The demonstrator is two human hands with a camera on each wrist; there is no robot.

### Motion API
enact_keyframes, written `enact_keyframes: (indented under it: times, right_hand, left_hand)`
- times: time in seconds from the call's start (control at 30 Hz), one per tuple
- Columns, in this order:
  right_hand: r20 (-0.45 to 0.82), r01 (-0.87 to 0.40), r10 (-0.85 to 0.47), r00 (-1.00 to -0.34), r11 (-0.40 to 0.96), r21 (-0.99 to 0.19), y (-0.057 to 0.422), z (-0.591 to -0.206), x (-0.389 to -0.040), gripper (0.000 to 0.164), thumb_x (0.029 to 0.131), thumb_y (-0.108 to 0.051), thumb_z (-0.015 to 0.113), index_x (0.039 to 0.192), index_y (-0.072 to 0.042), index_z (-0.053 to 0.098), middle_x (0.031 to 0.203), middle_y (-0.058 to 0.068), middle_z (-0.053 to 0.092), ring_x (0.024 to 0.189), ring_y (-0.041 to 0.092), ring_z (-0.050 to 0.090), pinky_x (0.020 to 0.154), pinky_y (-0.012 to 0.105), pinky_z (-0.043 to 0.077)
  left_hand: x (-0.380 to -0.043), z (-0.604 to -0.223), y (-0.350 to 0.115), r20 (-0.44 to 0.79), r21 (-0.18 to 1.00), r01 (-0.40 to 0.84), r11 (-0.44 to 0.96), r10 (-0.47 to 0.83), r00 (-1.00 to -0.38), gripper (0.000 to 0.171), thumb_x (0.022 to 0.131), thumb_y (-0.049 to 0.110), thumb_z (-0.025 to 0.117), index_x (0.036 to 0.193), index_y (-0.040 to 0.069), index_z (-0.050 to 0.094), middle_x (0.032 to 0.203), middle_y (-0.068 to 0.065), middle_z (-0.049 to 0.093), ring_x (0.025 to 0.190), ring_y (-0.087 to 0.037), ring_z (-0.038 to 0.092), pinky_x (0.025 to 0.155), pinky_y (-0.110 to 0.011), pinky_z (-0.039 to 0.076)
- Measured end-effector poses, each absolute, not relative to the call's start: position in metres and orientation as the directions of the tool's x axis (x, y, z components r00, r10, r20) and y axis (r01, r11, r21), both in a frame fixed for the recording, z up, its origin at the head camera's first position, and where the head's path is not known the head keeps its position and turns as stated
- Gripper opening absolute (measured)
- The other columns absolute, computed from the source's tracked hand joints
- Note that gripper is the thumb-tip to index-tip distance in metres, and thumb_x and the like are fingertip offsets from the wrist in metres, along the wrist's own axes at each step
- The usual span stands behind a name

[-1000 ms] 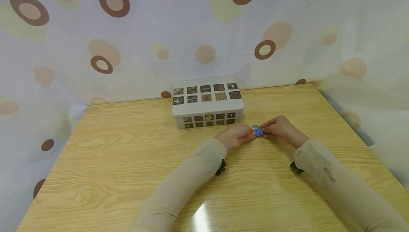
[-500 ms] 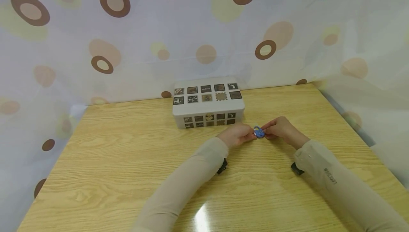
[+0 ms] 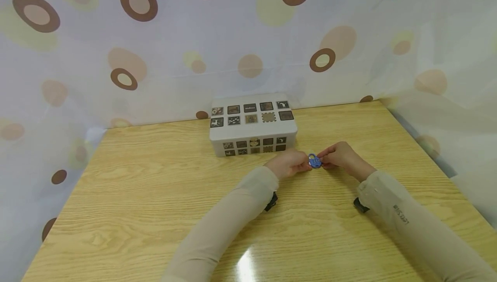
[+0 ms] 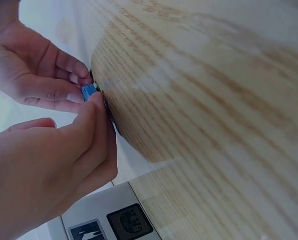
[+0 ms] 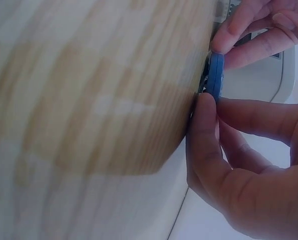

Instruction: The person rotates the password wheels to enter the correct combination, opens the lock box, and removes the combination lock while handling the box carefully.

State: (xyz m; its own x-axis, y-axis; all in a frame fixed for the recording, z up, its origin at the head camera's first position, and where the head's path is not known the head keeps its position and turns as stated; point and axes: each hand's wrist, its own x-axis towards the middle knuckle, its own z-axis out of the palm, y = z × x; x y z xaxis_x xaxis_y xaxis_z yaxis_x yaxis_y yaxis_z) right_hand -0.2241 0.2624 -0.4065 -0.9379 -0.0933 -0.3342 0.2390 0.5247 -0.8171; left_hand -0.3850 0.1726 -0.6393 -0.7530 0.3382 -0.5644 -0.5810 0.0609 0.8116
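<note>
A small blue padlock (image 3: 315, 161) with a curved shackle is held close over the table, just right of the box's front corner. My left hand (image 3: 289, 163) has its fingertips at the padlock's left end. From the right, my right hand (image 3: 339, 156) pinches the other end between thumb and fingers. In the left wrist view, the blue padlock (image 4: 88, 91) is mostly covered by fingertips. The right wrist view catches the padlock (image 5: 215, 75) edge-on, with left-hand fingertips on either side of its far end.
A white lidded box (image 3: 252, 131) with dark square pictures stands behind the hands. The wooden table (image 3: 155, 187) ends at a spotted curtain (image 3: 217, 36) at the back and sides. Dark wrist devices (image 3: 361, 205) sit beneath the beige sleeves.
The padlock and my left hand have shifted very slightly to the right. My right hand stays nearly in place, and both hands remain at the padlock.
</note>
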Motion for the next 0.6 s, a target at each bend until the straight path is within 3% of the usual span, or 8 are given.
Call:
enact_keyframes:
  times: [0.27,0.47,0.53,0.6]
  right_hand:
    - [-0.333,0.236,-0.093,-0.938,0.532,-0.813,0.261,-0.407,-0.225,0.027,0.092,0.004,0.055,0.113,0.021,0.058,0.103,0.025,0.066,0.079,0.011,0.065,0.073,0.028,0.059]
    - [-0.35,0.252,-0.087,-0.933,0.538,-0.804,0.262,-0.407,-0.225,0.028,0.093,0.003,0.055,0.115,0.021,0.057,0.105,0.025,0.066,0.08,0.011,0.065,0.074,0.028,0.058]
    - [-0.356,0.257,-0.083,-0.931,0.544,-0.799,0.262,-0.406,-0.223,0.028,0.094,0.002,0.055,0.115,0.02,0.057,0.107,0.025,0.065,0.08,0.011,0.064,0.075,0.027,0.058]
    - [-0.355,0.255,-0.082,-0.931,0.55,-0.795,0.263,-0.406,-0.223,0.028,0.094,0.002,0.055,0.115,0.02,0.057,0.107,0.026,0.065,0.08,0.011,0.064,0.075,0.027,0.058]
  left_hand:
    - [-0.323,-0.539,0.14,-0.546,0.823,-0.566,0.047,0.339,-0.766,0.021,0.076,-0.017,0.05,0.089,-0.009,0.063,0.095,-0.014,0.06,0.072,-0.022,0.061,0.061,-0.025,0.057]
    - [-0.249,-0.422,0.102,-0.523,0.839,-0.54,0.065,0.365,-0.77,0.023,0.084,-0.017,0.046,0.101,-0.016,0.061,0.104,-0.019,0.061,0.079,-0.02,0.059,0.085,-0.028,0.055]
    - [-0.241,-0.408,0.098,-0.525,0.839,-0.538,0.079,0.373,-0.765,0.024,0.086,-0.017,0.045,0.105,-0.018,0.06,0.109,-0.02,0.061,0.082,-0.02,0.058,0.092,-0.03,0.052]
    - [-0.249,-0.424,0.1,-0.499,0.851,-0.522,0.063,0.41,-0.763,0.019,0.084,-0.017,0.049,0.096,-0.016,0.063,0.102,-0.019,0.062,0.079,-0.019,0.059,0.086,-0.029,0.054]
